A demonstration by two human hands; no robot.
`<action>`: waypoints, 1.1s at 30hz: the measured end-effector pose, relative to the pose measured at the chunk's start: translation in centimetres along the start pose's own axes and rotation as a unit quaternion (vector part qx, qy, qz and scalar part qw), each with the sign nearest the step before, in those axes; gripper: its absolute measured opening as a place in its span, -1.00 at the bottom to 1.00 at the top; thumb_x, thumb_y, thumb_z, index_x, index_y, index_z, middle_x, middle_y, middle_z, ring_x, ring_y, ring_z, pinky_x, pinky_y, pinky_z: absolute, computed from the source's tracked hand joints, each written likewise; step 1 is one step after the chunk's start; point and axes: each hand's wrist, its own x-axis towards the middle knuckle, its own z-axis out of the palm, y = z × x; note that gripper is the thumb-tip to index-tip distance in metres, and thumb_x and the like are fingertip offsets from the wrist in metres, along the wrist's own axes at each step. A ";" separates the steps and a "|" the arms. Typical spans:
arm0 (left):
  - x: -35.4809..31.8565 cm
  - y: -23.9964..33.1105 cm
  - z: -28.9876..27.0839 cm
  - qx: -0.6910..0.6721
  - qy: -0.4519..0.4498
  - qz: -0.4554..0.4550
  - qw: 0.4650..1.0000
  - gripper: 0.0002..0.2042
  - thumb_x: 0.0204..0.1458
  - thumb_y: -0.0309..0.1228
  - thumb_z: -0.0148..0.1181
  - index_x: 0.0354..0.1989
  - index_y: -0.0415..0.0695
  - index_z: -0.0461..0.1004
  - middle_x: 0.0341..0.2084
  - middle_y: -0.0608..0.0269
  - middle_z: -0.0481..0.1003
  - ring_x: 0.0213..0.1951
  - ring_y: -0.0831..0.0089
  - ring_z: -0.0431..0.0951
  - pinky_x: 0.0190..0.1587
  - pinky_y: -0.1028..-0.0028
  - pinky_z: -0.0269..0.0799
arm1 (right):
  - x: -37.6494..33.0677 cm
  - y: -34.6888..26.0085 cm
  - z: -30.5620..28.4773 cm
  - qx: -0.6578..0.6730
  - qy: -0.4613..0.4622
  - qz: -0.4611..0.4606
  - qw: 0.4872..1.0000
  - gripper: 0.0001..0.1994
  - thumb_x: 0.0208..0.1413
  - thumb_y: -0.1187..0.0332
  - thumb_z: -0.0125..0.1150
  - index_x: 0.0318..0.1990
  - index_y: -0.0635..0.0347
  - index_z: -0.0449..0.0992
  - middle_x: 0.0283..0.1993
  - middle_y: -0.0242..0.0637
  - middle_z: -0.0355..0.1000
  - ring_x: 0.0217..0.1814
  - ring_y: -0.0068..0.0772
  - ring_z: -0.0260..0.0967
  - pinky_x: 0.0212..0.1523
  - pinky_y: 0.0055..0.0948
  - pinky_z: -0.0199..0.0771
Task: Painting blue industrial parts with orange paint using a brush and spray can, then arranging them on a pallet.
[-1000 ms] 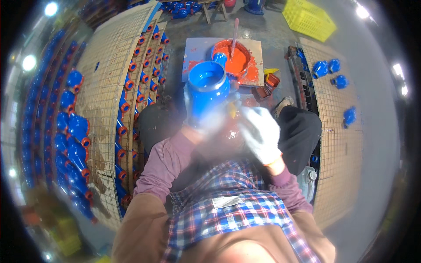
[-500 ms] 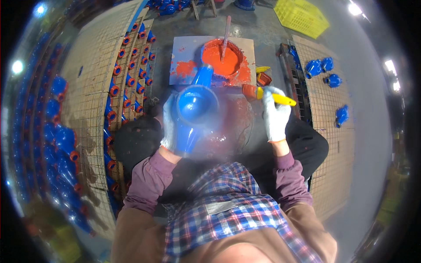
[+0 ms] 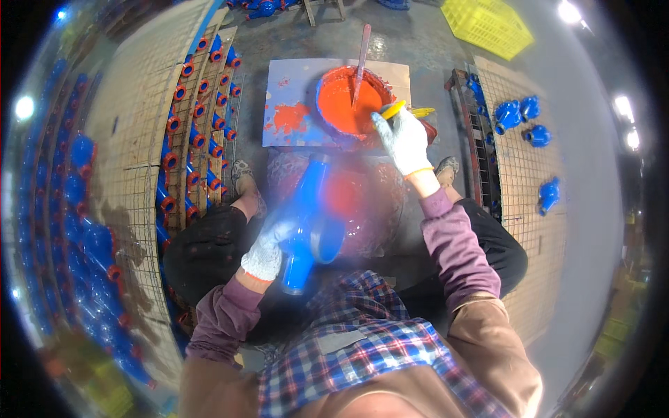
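My left hand [image 3: 270,249], in a white knit glove, is closed around the side of a blue pipe fitting [image 3: 301,233]. The fitting has a round side opening and a long tube, held tilted above my lap. Farther forward, my right hand [image 3: 407,145], also gloved, grips a paintbrush by its yellow handle [image 3: 391,110]. That hand is at the right rim of a bucket [image 3: 322,120] of orange-red paint [image 3: 348,104]. The brush's bristles cannot be made out. A pinkish stick [image 3: 363,52] stands in the paint.
Paint-splashed cardboard [image 3: 275,87] lies under the bucket. Wire-mesh racks flank me: the left one [image 3: 132,139] adjoins rows of blue fittings with red ends [image 3: 198,141], the right one [image 3: 519,164] carries several blue fittings [image 3: 538,136]. A yellow crate [image 3: 488,26] sits at the far right.
My right hand has moved forward and left to the bucket, turning the paintbrush. My left hand has drawn the fitting nearer to me, and its round opening has swung to the right.
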 end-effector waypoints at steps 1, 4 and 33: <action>0.0 0.2 0.2 -0.026 0.001 -0.002 1.000 -0.52 0.23 -0.39 0.17 0.32 -0.22 0.34 0.09 0.13 0.52 0.08 0.31 0.56 0.17 0.35 0.49 | -0.3 0.1 -0.5 -0.006 0.001 -0.021 1.000 -0.68 0.21 0.11 0.33 -0.17 0.22 0.59 -0.34 -0.06 0.55 -0.31 0.00 0.55 -0.25 -0.16 0.50; -0.3 1.2 1.3 0.066 0.006 0.004 0.998 -0.38 0.08 -0.43 0.32 0.34 -0.22 0.27 0.06 0.16 0.51 0.07 0.34 0.55 0.14 0.35 0.51 | -1.3 0.3 -2.9 0.017 0.028 0.004 0.999 -0.70 0.24 0.14 0.30 -0.16 0.23 0.60 -0.31 -0.06 0.57 -0.29 -0.01 0.55 -0.24 -0.21 0.52; -2.4 9.5 11.2 0.864 -0.201 0.334 0.319 -0.26 -0.30 -0.24 0.48 0.18 -0.16 0.43 0.04 0.02 0.44 -0.07 0.11 0.47 -0.15 0.19 0.51 | -10.1 -8.7 -12.4 0.138 -0.052 -0.118 0.982 -0.81 0.29 0.28 0.23 -0.12 0.23 0.54 -0.34 -0.10 0.50 -0.36 -0.08 0.51 -0.35 -0.26 0.49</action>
